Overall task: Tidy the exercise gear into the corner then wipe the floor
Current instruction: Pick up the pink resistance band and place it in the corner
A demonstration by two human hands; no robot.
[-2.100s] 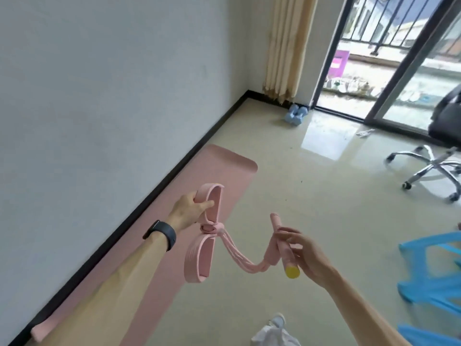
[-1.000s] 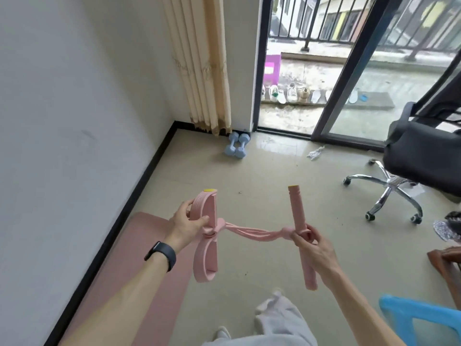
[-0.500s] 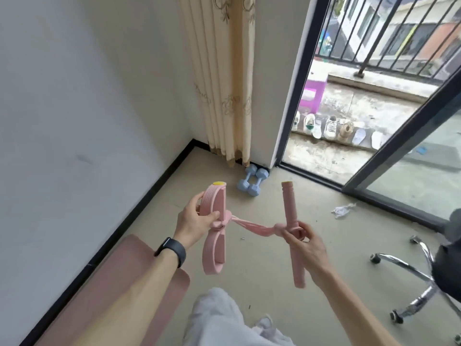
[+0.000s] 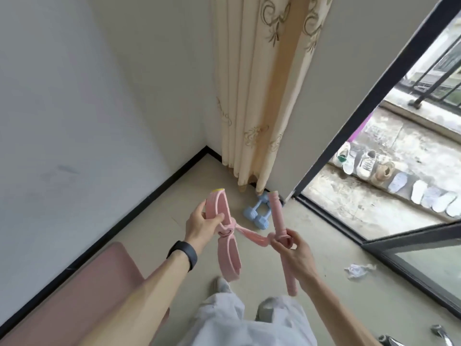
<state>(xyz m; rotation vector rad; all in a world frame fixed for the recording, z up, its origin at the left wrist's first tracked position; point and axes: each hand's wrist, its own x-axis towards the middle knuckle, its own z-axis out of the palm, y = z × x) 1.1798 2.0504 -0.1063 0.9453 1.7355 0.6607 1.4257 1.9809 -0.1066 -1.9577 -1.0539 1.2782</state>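
I hold a pink pedal resistance band (image 4: pixel 252 236) in the air in front of me. My left hand (image 4: pixel 203 224) grips its double foot loop near the top. My right hand (image 4: pixel 294 253) grips the pink bar handle at its middle, where the elastic cords join. Two light blue dumbbells (image 4: pixel 258 213) lie on the floor in the corner, right beyond the band and beside the curtain. A pink exercise mat (image 4: pixel 99 278) lies along the left wall under my left forearm.
A cream curtain (image 4: pixel 257 91) hangs in the corner. The dark-framed balcony door (image 4: pixel 349 126) stands open on the right, with shoes lined up outside. A crumpled white scrap (image 4: pixel 358 268) lies on the floor. A chair's castor base (image 4: pixel 441 333) shows at bottom right.
I have walked toward the corner: the dumbbells and curtain are much nearer and the chair has slid out of view. Both hands keep the same grip on the band.
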